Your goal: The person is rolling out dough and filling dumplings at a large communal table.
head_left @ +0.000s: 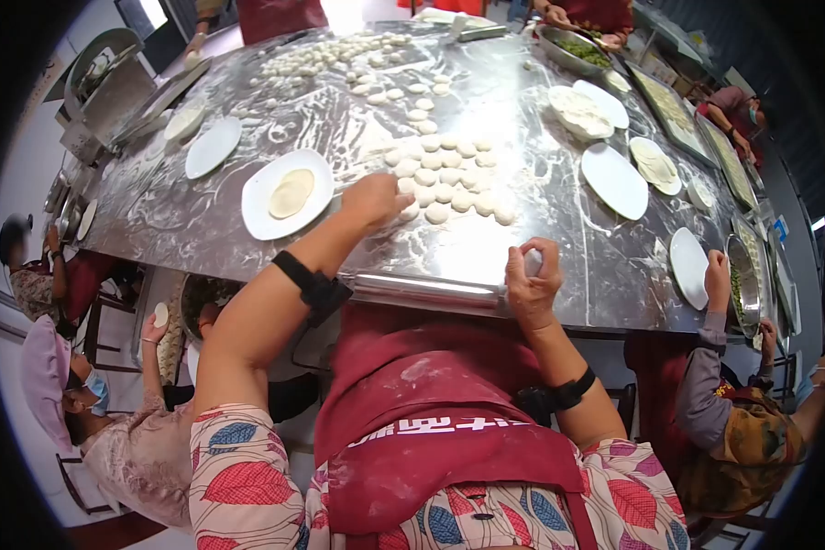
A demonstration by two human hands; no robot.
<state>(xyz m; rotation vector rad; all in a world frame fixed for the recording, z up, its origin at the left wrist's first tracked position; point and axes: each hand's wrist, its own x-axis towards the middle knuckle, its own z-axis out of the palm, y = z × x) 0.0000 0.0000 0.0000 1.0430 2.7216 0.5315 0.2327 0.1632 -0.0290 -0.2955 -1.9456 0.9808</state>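
My right hand (pixel 533 282) is wrapped round the right end of a shiny metal rolling pin (pixel 426 291), which lies along the table's near edge. My left hand (pixel 373 202) reaches over the table to the left side of a cluster of small round flattened dough pieces (pixel 445 176). Its fingers are curled down at the outermost pieces, and what lies between the fingertips is hidden. Left of that hand, a white plate (pixel 258 209) carries a round of rolled-out dough wrapper (pixel 291 192).
Flour dusts the metal table (pixel 559 266). More dough balls (pixel 330 57) lie at the far side. White plates (pixel 614 181) and stacked wrappers (pixel 653 165) stand to the right. A bowl of green filling (pixel 573 50) is at the back right. Other people sit close on both sides.
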